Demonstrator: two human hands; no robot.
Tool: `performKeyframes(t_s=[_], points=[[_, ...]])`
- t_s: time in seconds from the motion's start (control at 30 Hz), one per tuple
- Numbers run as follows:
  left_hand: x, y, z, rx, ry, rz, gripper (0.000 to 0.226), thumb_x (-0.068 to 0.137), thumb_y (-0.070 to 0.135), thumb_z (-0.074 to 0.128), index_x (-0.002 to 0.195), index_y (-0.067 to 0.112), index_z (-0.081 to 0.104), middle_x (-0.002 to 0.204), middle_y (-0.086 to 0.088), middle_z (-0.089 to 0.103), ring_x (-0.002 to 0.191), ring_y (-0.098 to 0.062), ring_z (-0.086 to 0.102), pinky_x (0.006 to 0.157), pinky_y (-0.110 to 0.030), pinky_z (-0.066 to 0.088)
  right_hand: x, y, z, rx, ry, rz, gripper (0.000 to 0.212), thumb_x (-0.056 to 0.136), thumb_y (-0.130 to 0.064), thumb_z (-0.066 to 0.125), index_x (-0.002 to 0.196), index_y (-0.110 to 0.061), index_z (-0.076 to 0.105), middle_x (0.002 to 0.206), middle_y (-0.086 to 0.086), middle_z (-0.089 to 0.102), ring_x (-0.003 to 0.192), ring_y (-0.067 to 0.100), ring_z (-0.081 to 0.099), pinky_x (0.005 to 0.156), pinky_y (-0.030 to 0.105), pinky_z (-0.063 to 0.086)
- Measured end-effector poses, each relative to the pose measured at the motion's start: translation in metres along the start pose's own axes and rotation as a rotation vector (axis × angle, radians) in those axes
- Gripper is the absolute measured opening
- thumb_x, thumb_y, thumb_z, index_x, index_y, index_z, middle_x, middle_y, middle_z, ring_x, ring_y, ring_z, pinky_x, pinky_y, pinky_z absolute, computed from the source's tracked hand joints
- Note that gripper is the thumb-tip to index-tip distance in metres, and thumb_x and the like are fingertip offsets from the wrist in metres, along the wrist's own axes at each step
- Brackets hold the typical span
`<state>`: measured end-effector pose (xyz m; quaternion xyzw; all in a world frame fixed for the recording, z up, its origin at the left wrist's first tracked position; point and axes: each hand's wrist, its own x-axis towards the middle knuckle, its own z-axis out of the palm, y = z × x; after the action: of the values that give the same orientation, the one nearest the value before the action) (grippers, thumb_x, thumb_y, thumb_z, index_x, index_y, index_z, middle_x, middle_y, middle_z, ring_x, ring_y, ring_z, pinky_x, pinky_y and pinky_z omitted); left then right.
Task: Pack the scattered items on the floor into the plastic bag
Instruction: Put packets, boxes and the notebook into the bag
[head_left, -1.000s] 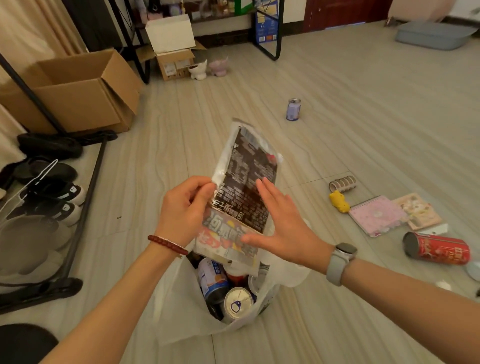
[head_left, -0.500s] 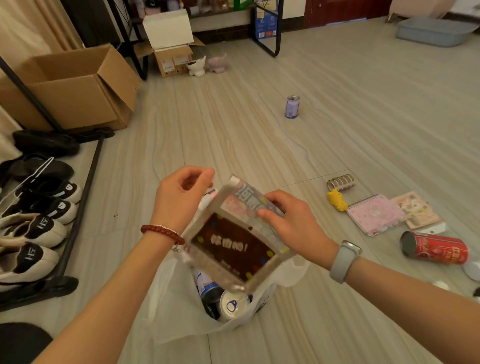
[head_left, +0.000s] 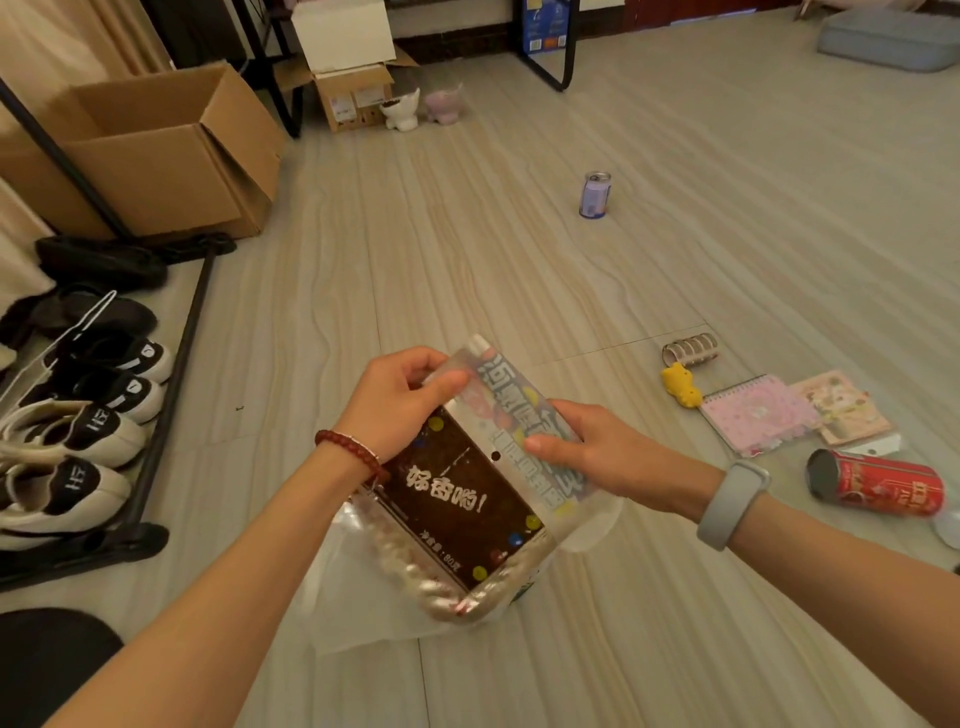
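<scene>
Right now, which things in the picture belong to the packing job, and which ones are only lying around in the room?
Part of the job:
snack packet, gripped by left hand and right hand
plastic bag
red can
purple can
pink notebook
yellow toy
tape rolls

Just lying about:
cardboard box
shoes
grey tray

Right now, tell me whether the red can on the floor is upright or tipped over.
Tipped over. The red can lies on its side on the floor, its end facing left, near the pink notebook.
</scene>
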<state>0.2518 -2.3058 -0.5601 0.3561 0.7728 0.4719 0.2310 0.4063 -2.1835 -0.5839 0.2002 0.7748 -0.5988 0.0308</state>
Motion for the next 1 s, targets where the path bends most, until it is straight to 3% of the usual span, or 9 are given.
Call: performKeyframes(t_s=[0.1, 0.23, 0.43, 0.5, 0.57, 0.63, 0.77, 0.87, 1.0], points=[[0.001, -0.017, -0.009, 0.085, -0.007, -0.057, 0.004, 0.086, 0.026, 0.058, 0.086, 0.024, 0.062, 0.087, 0.007, 0.064, 0.084, -0.013, 0.059, 0.082, -0.030, 0.048, 0.002, 0.007, -0.001, -0.174, 0.255, -0.053, 0.020, 0.091, -0.014, 0.052, 0.111, -0.011, 0.057, 0.103, 0.008, 0.065, 0.093, 0.021, 0.061, 0.080, 0.030, 0.048], [0.002, -0.059, -0.034, 0.294, 0.255, -0.275, 0.052, 0.086, 0.036, 0.056, 0.130, 0.013, 0.042, 0.137, -0.010, 0.044, 0.124, -0.025, 0.042, 0.099, -0.037, 0.036, 0.002, 0.022, -0.016, 0.007, 0.553, 0.039, 0.018, 0.091, -0.010, 0.050, 0.108, -0.013, 0.057, 0.102, 0.010, 0.062, 0.092, 0.025, 0.059, 0.085, 0.039, 0.047], [-0.053, -0.120, -0.029, 0.427, -0.032, -0.666, 0.106, 0.071, 0.044, 0.072, 0.145, 0.013, 0.003, 0.151, -0.016, 0.020, 0.135, -0.031, 0.029, 0.107, -0.040, 0.030, -0.003, 0.032, 0.000, 0.064, 0.330, 0.121, 0.015, 0.091, -0.016, 0.053, 0.105, -0.019, 0.057, 0.105, 0.011, 0.065, 0.091, 0.025, 0.063, 0.086, 0.041, 0.051], [-0.076, -0.140, -0.021, 0.420, -0.008, -0.700, 0.089, 0.077, 0.033, 0.069, 0.143, 0.010, 0.015, 0.139, -0.019, 0.042, 0.122, -0.032, 0.046, 0.097, -0.037, 0.040, 0.000, 0.032, 0.019, 0.022, 0.268, 0.137, 0.018, 0.092, -0.017, 0.052, 0.108, -0.017, 0.057, 0.104, 0.009, 0.063, 0.093, 0.024, 0.061, 0.086, 0.038, 0.050], [-0.086, -0.150, -0.027, 0.389, 0.127, -0.678, 0.045, 0.085, 0.022, 0.059, 0.125, 0.005, 0.047, 0.094, -0.014, 0.068, 0.082, -0.026, 0.065, 0.071, -0.030, 0.050, 0.008, 0.031, 0.039, -0.039, 0.266, 0.154, 0.016, 0.093, -0.017, 0.049, 0.107, -0.015, 0.055, 0.099, 0.006, 0.059, 0.092, 0.023, 0.058, 0.080, 0.029, 0.046], [-0.085, -0.148, -0.042, 0.420, 0.235, -0.591, 0.021, 0.088, 0.020, 0.053, 0.095, 0.003, 0.063, 0.061, -0.004, 0.063, 0.057, -0.019, 0.061, 0.054, -0.026, 0.044, 0.019, 0.030, 0.060, -0.063, 0.286, 0.194, 0.020, 0.095, -0.019, 0.044, 0.111, -0.010, 0.053, 0.100, 0.008, 0.057, 0.096, 0.026, 0.056, 0.077, 0.027, 0.041], [-0.064, -0.113, -0.056, 0.385, 0.392, -0.372, 0.020, 0.086, 0.025, 0.058, 0.071, 0.012, 0.060, 0.053, 0.003, 0.058, 0.051, -0.015, 0.056, 0.055, -0.027, 0.044, 0.047, 0.019, 0.106, 0.074, 0.486, 0.156, 0.031, 0.098, -0.018, 0.034, 0.124, -0.003, 0.041, 0.119, 0.018, 0.054, 0.110, 0.033, 0.052, 0.091, 0.036, 0.042], [-0.051, -0.093, -0.043, 0.266, 0.407, -0.309, 0.024, 0.085, 0.024, 0.058, 0.062, 0.017, 0.057, 0.049, 0.001, 0.056, 0.035, -0.007, 0.051, 0.053, -0.027, 0.045, 0.067, 0.011, 0.133, 0.145, 0.448, 0.198, 0.035, 0.098, -0.017, 0.032, 0.129, -0.002, 0.031, 0.124, 0.023, 0.051, 0.112, 0.041, 0.051, 0.093, 0.045, 0.043], [-0.047, -0.091, -0.043, 0.165, 0.437, -0.349, 0.030, 0.086, 0.025, 0.057, 0.057, 0.017, 0.056, 0.049, -0.001, 0.054, 0.033, -0.009, 0.049, 0.051, -0.027, 0.042, 0.072, 0.028, 0.138, -0.616, 0.232, 0.219, 0.027, 0.096, -0.024, 0.038, 0.111, -0.003, 0.045, 0.110, 0.020, 0.062, 0.098, 0.037, 0.060, 0.069, 0.034, 0.041]])
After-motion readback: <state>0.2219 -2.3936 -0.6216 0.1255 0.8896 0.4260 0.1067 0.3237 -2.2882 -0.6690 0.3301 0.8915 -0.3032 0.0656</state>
